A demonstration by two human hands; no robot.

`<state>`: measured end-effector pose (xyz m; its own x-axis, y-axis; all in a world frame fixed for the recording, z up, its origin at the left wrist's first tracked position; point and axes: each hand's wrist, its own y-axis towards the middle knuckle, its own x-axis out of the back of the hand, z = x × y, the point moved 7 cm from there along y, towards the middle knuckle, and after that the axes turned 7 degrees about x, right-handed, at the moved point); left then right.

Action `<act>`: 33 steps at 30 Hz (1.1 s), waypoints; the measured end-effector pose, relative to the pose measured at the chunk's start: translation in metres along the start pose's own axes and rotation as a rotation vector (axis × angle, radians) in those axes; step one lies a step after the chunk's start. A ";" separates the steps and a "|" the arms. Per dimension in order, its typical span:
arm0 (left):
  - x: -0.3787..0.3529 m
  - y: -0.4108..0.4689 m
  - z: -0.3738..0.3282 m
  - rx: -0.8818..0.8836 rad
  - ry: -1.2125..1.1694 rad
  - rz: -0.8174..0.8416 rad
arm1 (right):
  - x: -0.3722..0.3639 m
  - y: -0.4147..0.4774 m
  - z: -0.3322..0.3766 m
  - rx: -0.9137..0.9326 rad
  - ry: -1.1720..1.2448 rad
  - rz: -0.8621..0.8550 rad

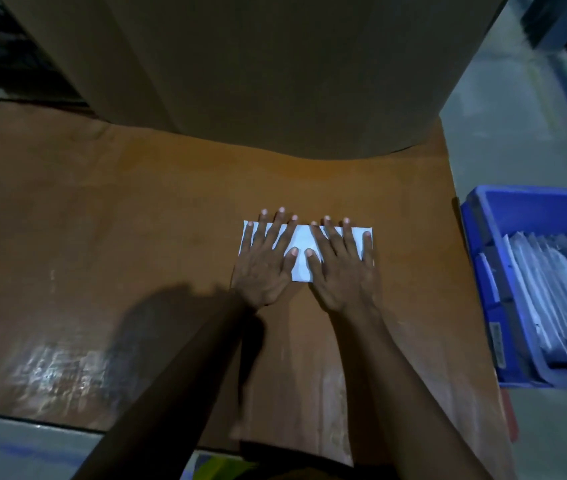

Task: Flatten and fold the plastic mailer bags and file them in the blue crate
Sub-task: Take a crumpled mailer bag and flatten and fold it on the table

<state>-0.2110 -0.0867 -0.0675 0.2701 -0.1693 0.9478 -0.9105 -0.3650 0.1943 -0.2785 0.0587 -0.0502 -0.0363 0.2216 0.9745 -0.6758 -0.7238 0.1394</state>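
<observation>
Both palms, left hand (264, 268) and right hand (342, 271), press flat with fingers spread wide on the folded white mailer bag (301, 268), the blue crate (482, 244) of filed bags sitting at three o'clock.

A large cardboard box (257, 71) stands on a flat brown cardboard sheet (102, 220).

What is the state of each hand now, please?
Left hand: open, fingers spread, pressing flat on the white mailer bag.
Right hand: open, fingers spread, pressing flat on the same bag.
</observation>
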 end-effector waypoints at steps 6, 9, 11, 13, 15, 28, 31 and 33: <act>-0.014 0.004 0.008 0.022 0.045 0.082 | -0.005 0.000 -0.001 0.002 -0.031 -0.024; -0.011 0.007 0.008 0.024 -0.005 0.156 | -0.004 0.002 -0.002 -0.017 -0.003 0.030; -0.001 0.008 0.016 0.061 -0.138 0.165 | -0.006 0.006 0.000 -0.033 0.031 0.070; 0.011 0.000 0.032 0.130 -0.151 0.096 | -0.004 0.010 0.012 -0.023 0.051 0.057; 0.015 -0.015 0.046 0.191 -0.048 0.045 | -0.005 0.014 0.036 0.037 0.063 0.039; 0.034 -0.048 0.031 0.283 -0.085 -0.021 | 0.024 -0.021 0.025 -0.008 0.311 -0.072; 0.044 -0.065 0.017 0.282 -0.251 -0.105 | 0.047 -0.065 -0.028 -0.321 0.197 -0.222; 0.048 -0.069 0.010 0.259 -0.383 -0.131 | 0.043 -0.080 -0.045 -0.406 0.197 -0.143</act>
<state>-0.1319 -0.0786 -0.0382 0.5176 -0.4135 0.7491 -0.7660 -0.6140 0.1904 -0.2596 0.1552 -0.0277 -0.0342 0.4487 0.8930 -0.9158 -0.3719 0.1518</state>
